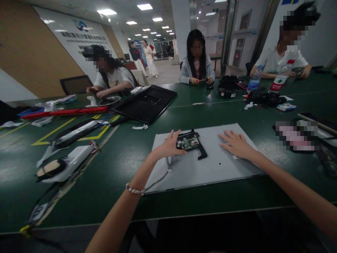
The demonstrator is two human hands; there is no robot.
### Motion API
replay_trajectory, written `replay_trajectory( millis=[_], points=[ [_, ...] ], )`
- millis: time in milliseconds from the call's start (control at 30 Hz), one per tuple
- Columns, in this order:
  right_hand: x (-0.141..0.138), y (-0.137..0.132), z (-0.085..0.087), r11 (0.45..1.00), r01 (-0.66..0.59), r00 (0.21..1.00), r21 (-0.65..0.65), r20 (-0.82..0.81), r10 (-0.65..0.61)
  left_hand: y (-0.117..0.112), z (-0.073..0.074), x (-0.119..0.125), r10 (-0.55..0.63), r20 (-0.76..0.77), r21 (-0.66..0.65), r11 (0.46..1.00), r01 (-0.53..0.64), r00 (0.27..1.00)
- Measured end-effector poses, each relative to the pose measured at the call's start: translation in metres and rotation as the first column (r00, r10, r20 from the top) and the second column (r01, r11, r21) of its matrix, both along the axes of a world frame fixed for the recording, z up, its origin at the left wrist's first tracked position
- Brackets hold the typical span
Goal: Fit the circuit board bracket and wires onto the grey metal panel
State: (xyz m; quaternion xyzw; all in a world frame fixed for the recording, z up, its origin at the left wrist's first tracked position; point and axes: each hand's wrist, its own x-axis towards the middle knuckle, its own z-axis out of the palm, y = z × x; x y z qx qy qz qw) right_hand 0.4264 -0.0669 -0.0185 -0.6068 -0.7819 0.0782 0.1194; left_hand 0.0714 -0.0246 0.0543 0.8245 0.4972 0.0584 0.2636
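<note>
A flat grey panel (184, 173) lies on the green table before me. On it rests a green circuit board (190, 142) set in a black plastic bracket (202, 151). My left hand (168, 144) grips the left end of the board, thumb at the near edge and fingers at the far edge; the palm hides part of it. Below this hand a grey cable (160, 178) with a small white connector runs over the panel. My right hand (235, 143) lies flat on the panel's right side, fingers spread, holding nothing.
A black display cover (150, 102) lies beyond the panel to the left. Left are a white device (76, 163) and yellow tape lines. Right are a phone (296, 135), a bundle of black cables (265, 98) and bottles (281, 76). Several people sit across the table.
</note>
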Motion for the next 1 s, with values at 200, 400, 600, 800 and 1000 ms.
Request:
replay_trajectory(
  millis=[200, 400, 600, 800, 1000],
  points=[
    [-0.004, -0.004, -0.003, 0.999, 0.025, 0.999, 0.044, 0.044, -0.027, 0.013, -0.005, -0.014, -0.042, 0.097, -0.059, 0.997, 0.048, 0.994],
    [0.001, 0.001, -0.008, 0.999, -0.003, 1.000, 0.050, 0.018, 0.002, 0.013, -0.014, -0.026, -0.062, 0.194, -0.024, 0.997, 0.068, 0.979],
    [0.019, -0.001, -0.010, 0.995, -0.065, 0.991, 0.077, -0.113, 0.074, 0.006, -0.017, -0.015, -0.132, 0.279, -0.017, 0.990, 0.143, 0.951],
    [0.029, -0.004, -0.006, 0.995, -0.027, 0.979, 0.093, -0.199, 0.045, -0.006, -0.018, 0.004, -0.178, 0.180, -0.028, 0.982, 0.186, 0.967],
    [0.028, -0.002, -0.009, 0.990, -0.075, 0.990, 0.122, -0.109, 0.088, -0.012, -0.023, 0.015, -0.194, 0.061, 0.047, 0.980, 0.191, 0.979]
  ],
)
